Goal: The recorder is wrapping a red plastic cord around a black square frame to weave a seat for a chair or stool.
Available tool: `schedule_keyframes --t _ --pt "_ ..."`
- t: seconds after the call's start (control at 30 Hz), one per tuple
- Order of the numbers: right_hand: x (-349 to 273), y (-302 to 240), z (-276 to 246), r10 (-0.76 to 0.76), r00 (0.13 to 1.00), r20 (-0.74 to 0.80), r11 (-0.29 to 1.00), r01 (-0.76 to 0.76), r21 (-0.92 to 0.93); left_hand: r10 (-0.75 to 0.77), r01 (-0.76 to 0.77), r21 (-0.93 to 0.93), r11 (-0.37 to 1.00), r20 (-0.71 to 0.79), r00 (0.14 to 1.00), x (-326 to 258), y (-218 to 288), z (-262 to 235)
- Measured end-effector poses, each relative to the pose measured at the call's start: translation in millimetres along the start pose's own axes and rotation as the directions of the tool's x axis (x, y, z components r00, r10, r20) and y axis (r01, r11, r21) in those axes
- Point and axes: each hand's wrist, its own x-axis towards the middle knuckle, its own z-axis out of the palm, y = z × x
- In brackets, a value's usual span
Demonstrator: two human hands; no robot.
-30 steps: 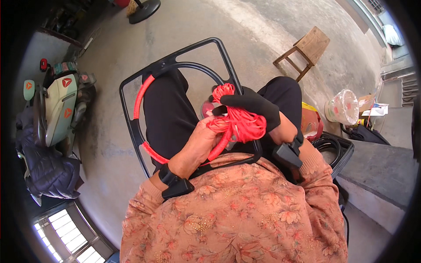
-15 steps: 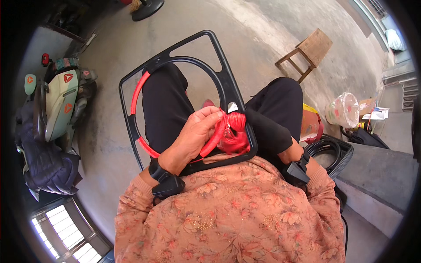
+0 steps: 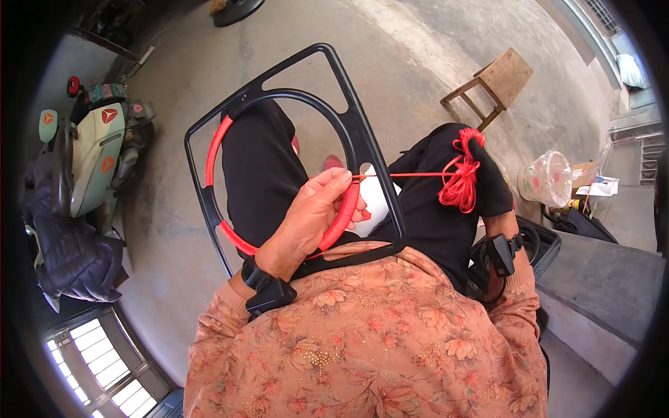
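Head view: black plastic frame w/ inner ring, resting across the lap; ring part-wrapped in red cord. Left hand closed on the wrapped ring section, thumb and fingers pinching. Right hand, in a dark glove, closed round a loose cord bundle, strand taut betw. the two. Frame prob. light, stiff; best gripped at the rim. Cord soft, tangle-prone. Wooden stool, scooter nearby.
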Motion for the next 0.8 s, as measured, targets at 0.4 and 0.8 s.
schedule_keyframes --t 0.4,0.8 --pt "12 -16 -6 -0.116 0.973 -0.199 0.983 0.083 -0.164 -0.016 0.018 -0.046 0.999 0.033 0.999 2 -3 -6" --pt "31 27 102 -0.519 0.843 0.138 0.392 0.378 -0.839 -0.033 0.036 0.092 0.995 -0.033 0.999 -1 -8 -1"
